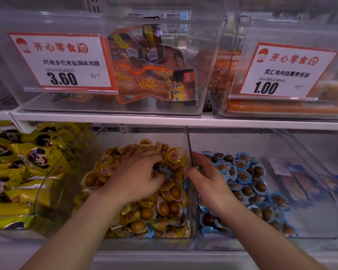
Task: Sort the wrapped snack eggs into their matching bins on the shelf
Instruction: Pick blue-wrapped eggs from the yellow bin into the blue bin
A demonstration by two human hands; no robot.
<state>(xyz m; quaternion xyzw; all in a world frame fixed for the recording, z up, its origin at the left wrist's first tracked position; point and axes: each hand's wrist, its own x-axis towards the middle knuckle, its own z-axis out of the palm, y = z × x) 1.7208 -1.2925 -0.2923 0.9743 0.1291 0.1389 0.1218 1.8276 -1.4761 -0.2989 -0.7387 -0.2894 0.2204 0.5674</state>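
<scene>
A: Start nearest. What are the hands doing?

B: Both forearms reach in over the lower shelf's front edge (164, 256). The left hand (137, 178) lies on the heap in the yellow bin (57, 191), fingers curled down around a blue egg (164, 173) sitting among the yellow eggs (164, 207). I'd call it a pinch just closing, though the fingertips are partly buried.

A: And the right?

B: The right hand (207, 184) sits at the divider (189, 151) between the two bins, thumb on the yellow side, fingers over the blue side, loosely bent with gaps between them. It holds nothing I can see.

A: So which step?

B: Picking strays out of the yellow bin, I'd judge. Another blue wrapper (150, 231) shows at that bin's front corner, so more remain.

A: Next move?

B: Lift the blue egg clear without dragging yellow neighbours along, carry it over the divider, and drop it onto the blue eggs (242, 172) in the blue bin (320, 191) — a short hop. The heap is loose and slippery-looking, so a firm pinch on the wrapper rim would help.

A: Further back?

B: Yellow packets (18, 162) fill the bin at left. Above the shelf rail, clear bins hold orange-wrapped snacks (144, 75), with a 3.60 tag (61, 61) and a 1.00 tag (287, 71).
</scene>
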